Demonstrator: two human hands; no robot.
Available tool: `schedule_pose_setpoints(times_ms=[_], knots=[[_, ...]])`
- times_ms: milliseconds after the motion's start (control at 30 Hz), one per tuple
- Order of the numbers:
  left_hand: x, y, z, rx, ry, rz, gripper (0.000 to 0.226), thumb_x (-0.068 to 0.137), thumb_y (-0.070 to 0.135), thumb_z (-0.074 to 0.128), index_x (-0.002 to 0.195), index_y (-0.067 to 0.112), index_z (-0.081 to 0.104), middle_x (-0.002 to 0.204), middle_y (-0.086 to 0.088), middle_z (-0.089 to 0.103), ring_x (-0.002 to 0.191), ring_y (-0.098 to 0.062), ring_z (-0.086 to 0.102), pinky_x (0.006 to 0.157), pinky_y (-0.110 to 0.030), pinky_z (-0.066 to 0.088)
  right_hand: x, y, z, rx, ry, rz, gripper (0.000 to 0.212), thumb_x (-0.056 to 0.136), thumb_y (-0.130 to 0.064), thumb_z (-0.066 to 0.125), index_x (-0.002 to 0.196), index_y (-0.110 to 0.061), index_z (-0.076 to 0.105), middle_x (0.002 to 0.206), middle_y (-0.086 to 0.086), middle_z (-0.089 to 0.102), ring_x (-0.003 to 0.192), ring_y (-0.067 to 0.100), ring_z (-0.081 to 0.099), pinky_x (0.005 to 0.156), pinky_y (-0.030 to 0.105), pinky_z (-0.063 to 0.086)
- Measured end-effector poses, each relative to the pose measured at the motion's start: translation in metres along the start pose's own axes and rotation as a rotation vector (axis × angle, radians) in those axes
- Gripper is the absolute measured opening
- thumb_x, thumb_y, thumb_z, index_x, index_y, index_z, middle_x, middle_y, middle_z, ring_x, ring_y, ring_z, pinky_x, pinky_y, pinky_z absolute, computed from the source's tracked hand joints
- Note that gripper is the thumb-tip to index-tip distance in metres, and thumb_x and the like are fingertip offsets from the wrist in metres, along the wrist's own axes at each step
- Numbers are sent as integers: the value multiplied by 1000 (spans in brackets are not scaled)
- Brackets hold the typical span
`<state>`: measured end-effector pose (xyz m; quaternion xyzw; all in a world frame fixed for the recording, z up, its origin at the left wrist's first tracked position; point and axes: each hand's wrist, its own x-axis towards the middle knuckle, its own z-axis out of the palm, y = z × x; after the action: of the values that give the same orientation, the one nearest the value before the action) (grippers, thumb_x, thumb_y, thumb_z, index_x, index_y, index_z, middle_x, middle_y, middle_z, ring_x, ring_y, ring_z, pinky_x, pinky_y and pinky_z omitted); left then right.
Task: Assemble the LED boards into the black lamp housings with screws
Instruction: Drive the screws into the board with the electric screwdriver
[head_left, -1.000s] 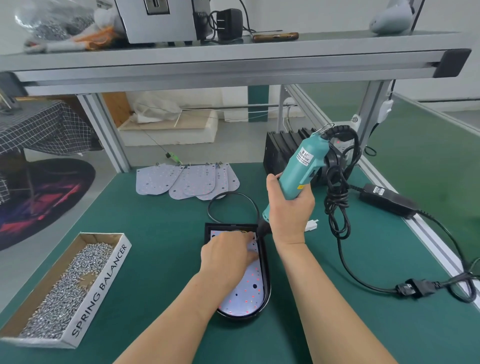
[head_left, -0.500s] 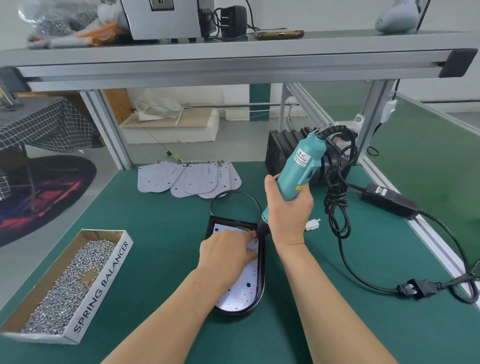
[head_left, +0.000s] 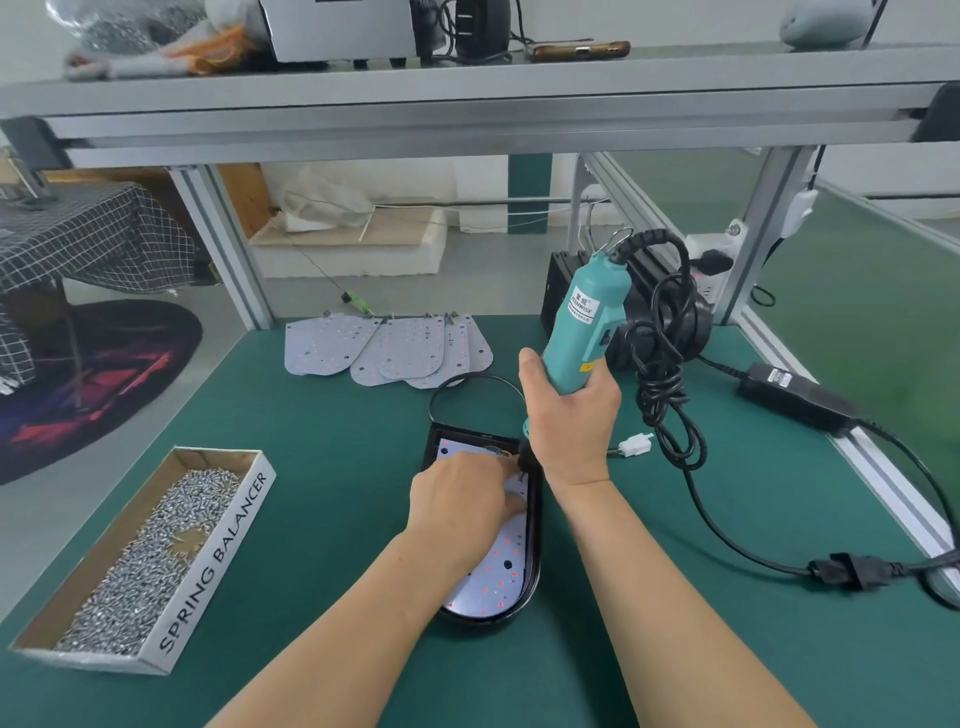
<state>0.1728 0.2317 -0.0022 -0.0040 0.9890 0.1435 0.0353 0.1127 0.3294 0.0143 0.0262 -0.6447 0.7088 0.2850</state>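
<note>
A black lamp housing (head_left: 535, 551) lies on the green table with a pale LED board (head_left: 493, 577) seated inside it. My left hand (head_left: 460, 499) rests on the board's upper half, its fingertips pinched by the driver tip; any screw there is hidden. My right hand (head_left: 569, 421) grips a teal electric screwdriver (head_left: 584, 327), held nearly upright with its black tip down at the board's upper right corner. A cardboard box of screws (head_left: 156, 551) sits at the left. Several spare LED boards (head_left: 389, 348) lie fanned out at the back.
The screwdriver's coiled black cable (head_left: 665, 374) hangs to the right and runs to a power adapter (head_left: 795, 400) and plug (head_left: 852, 571). A stack of black housings (head_left: 558, 291) stands at the back right. A white connector (head_left: 636, 446) lies beside my right wrist. Shelf overhead.
The housing's near end has swung a little to the right. My hands and the screwdriver stay at the board's upper right corner.
</note>
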Motion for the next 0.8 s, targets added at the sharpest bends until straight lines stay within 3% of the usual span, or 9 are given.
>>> schedule_pose_setpoints(times_ms=[200, 333, 433, 533, 633, 800], knots=[[-1, -1, 0, -21, -22, -11, 40, 91, 46, 58, 131, 51, 57, 105, 2, 72, 100, -25, 65, 71, -27, 39, -1, -15, -9, 43, -58, -47, 19, 81, -38, 75, 76, -26, 60, 65, -9, 61, 60, 16, 58, 63, 27, 51], [-5, -2, 0, -74, -19, -12, 45, 93, 43, 58, 137, 50, 52, 110, 4, 72, 106, -24, 64, 78, -28, 45, 9, -34, -21, 121, 74, -13, 16, 83, -38, 76, 78, -30, 63, 69, -4, 65, 63, 17, 61, 65, 30, 53], [-12, -9, -1, -398, -16, -62, 52, 93, 30, 62, 144, 38, 52, 105, -2, 73, 99, -21, 65, 83, -25, 48, 6, -41, -31, 199, 208, 96, 21, 81, -45, 75, 80, -31, 59, 66, -4, 61, 60, 14, 57, 61, 26, 50], [-20, -18, -8, -954, -27, -279, 45, 93, 4, 52, 136, 18, 57, 79, -4, 67, 68, -14, 60, 66, -21, 45, -4, -44, -37, 267, 269, 194, 28, 85, -48, 69, 86, -24, 54, 62, -8, 57, 58, 13, 53, 60, 28, 48], [-31, -22, -18, -1522, -18, -378, 32, 95, -17, 39, 118, -6, 56, 86, -18, 70, 70, -21, 71, 63, -24, 56, -13, -49, -36, 353, 305, 247, 22, 88, -41, 68, 85, -24, 53, 60, -14, 56, 58, 11, 52, 64, 32, 46], [-48, -25, -21, -1772, -97, -351, 21, 97, -20, 39, 103, -11, 57, 91, -26, 74, 84, -29, 77, 67, -22, 60, -27, -58, -29, 330, 330, 255, 19, 86, -35, 67, 89, -22, 54, 62, -4, 60, 58, 15, 54, 65, 33, 47]])
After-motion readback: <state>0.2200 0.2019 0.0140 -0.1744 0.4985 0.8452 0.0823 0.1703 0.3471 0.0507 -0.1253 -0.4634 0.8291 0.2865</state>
